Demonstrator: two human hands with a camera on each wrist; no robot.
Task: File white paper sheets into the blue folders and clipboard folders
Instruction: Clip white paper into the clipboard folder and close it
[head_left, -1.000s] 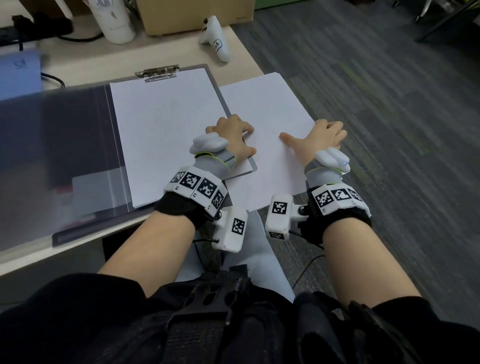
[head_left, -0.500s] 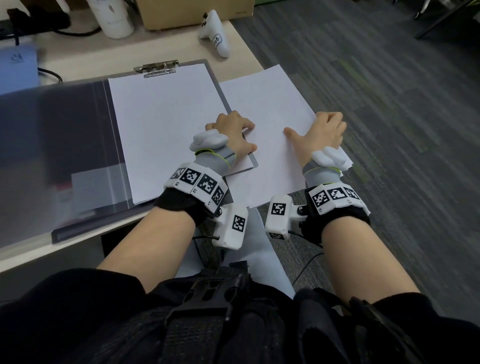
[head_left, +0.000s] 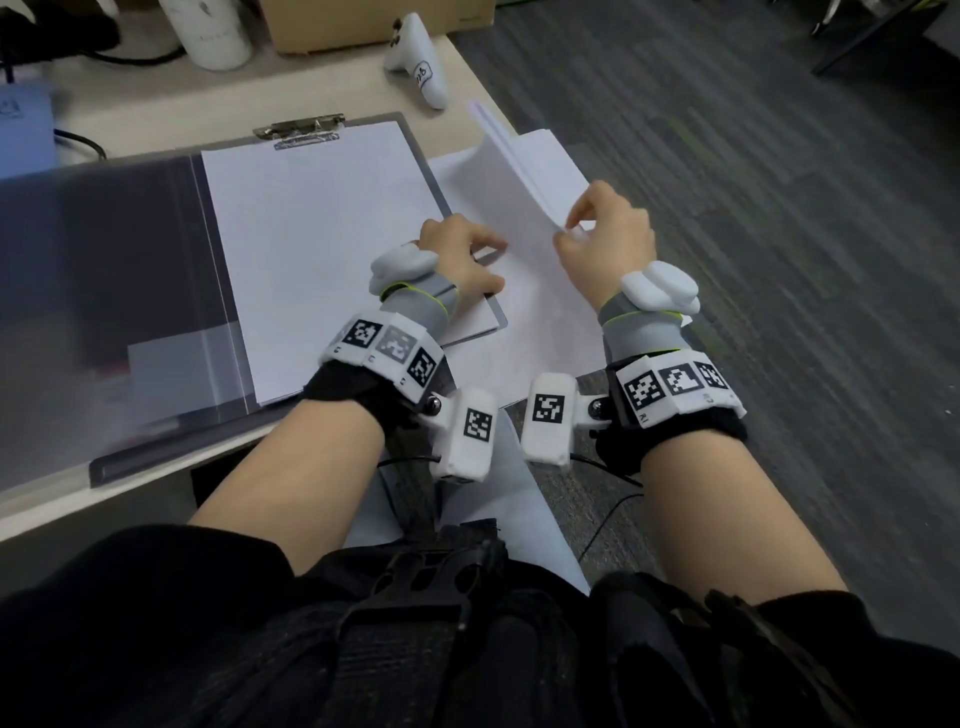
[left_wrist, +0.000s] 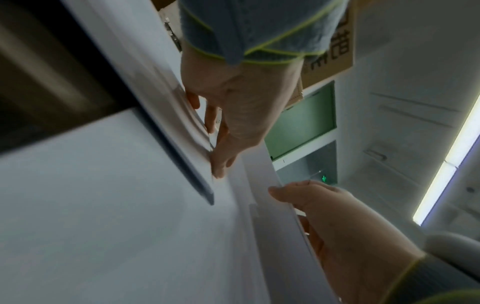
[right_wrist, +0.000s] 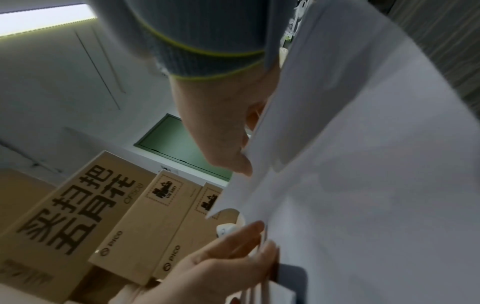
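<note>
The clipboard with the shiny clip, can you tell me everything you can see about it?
The clipboard is a flat grey board lying open on the desk, with a metal clip at its far end. White sheets lie on it. The left hand rests at its right edge, fingers curled on the sheets' edge there.

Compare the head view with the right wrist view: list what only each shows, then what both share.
Only the head view: the clipboard's metal clip, the sheet under it, the grey cover spread to the left, the carpet.

Only the right wrist view: printed cardboard boxes, a ceiling light, a green panel.

Both: the right hand pinching the lifted edge of loose paper, the left hand on the clipboard's right edge, a white controller.
</note>
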